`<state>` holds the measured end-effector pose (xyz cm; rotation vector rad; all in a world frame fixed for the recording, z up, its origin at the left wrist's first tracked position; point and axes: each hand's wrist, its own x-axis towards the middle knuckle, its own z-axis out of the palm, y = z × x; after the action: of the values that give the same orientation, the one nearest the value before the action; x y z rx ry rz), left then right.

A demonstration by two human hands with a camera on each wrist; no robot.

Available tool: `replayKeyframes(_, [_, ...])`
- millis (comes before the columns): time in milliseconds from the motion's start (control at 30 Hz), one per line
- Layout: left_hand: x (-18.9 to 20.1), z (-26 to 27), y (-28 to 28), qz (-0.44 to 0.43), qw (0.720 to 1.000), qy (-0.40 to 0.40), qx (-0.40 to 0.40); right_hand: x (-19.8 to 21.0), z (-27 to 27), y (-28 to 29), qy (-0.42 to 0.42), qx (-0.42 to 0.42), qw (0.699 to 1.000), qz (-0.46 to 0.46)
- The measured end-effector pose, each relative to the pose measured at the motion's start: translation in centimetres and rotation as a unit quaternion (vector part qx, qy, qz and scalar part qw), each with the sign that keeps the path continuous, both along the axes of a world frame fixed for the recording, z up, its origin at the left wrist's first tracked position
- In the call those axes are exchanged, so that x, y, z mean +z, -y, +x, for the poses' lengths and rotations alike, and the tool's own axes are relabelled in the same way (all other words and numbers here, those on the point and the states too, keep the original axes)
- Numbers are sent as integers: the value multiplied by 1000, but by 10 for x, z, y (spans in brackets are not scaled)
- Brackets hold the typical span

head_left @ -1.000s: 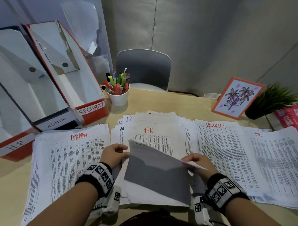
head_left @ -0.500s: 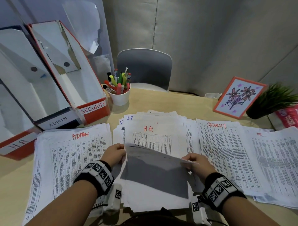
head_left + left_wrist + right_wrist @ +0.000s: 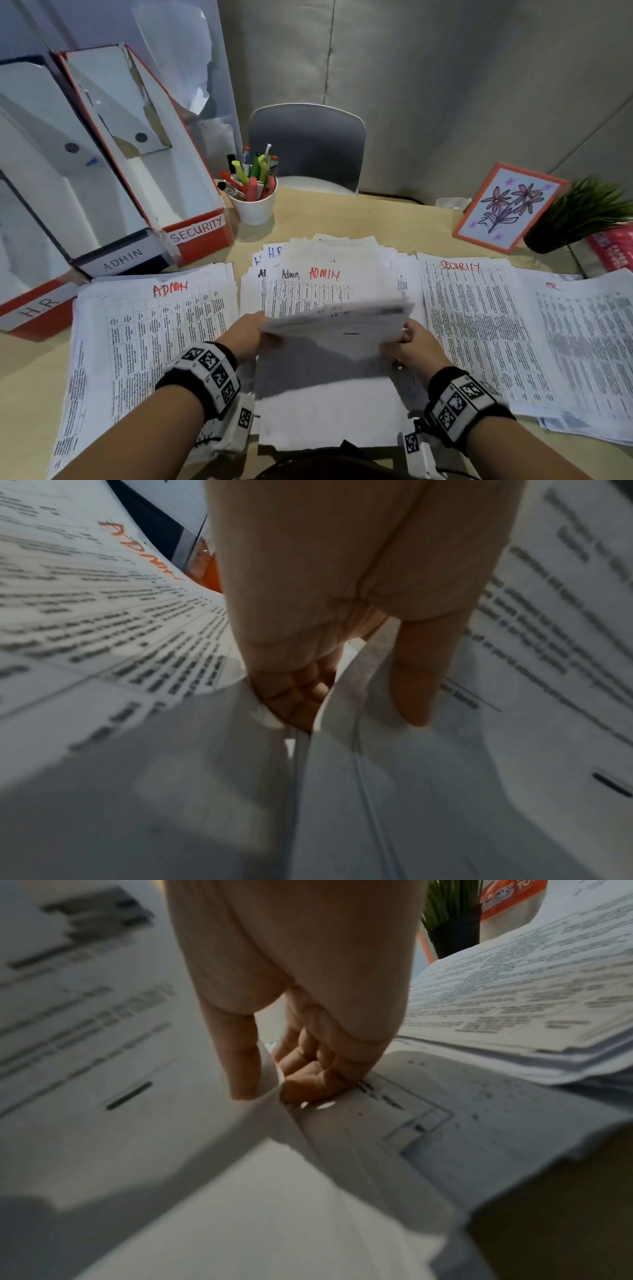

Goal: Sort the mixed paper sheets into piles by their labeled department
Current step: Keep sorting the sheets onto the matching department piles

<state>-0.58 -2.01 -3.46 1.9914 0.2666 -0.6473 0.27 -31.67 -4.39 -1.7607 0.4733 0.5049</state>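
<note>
Both the left hand and right hand pinch the lifted sheet over the mixed stack at the tabletop's near edge; its blurred label risks misfiling.

left hand, right hand, fingers pinching

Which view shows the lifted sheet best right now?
The head view: the lifted sheet shows whole, held at its side edges by the left hand and right hand above the middle stack. Each wrist view shows only the pinched edge, close and blurred.
</note>
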Motion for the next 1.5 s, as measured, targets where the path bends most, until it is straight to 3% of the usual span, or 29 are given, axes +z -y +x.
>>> replayKeyframes(133, [4, -3, -3, -5, 999, 18, -42, 3, 0, 3, 17, 34, 999, 12])
replayKeyframes(233, [2, -4, -3, -3, 999, 23, -37, 3, 0, 3, 21, 79, 996, -30])
replayKeyframes(567, [2, -5, 2, -12, 995, 13, 103, -1, 3, -2, 30, 78, 992, -94])
replayKeyframes(667, [-3, -1, -1, 50, 994, 33, 96, 0, 4, -4, 40, 72, 991, -101])
replayKeyframes(733, [-3, 5, -5, 89, 990, 67, 86, 4, 5, -6, 46, 70, 992, -93])
replayKeyframes(867, [21, 10, -2, 81, 976, 137, 148, 20, 11, -15, 95, 63, 987, -110])
replayKeyframes(1000, [44, 17, 3, 54, 962, 228, 141, 54, 19, -33, 194, 54, 973, -117])
replayKeyframes(1200, [62, 15, 15, -31, 915, 354, 189, 78, 24, -53, 311, 21, 945, -102])
replayKeyframes(1500, [37, -6, 18, 22, 939, 294, 178, 51, -2, -54, 290, 85, 949, -95])
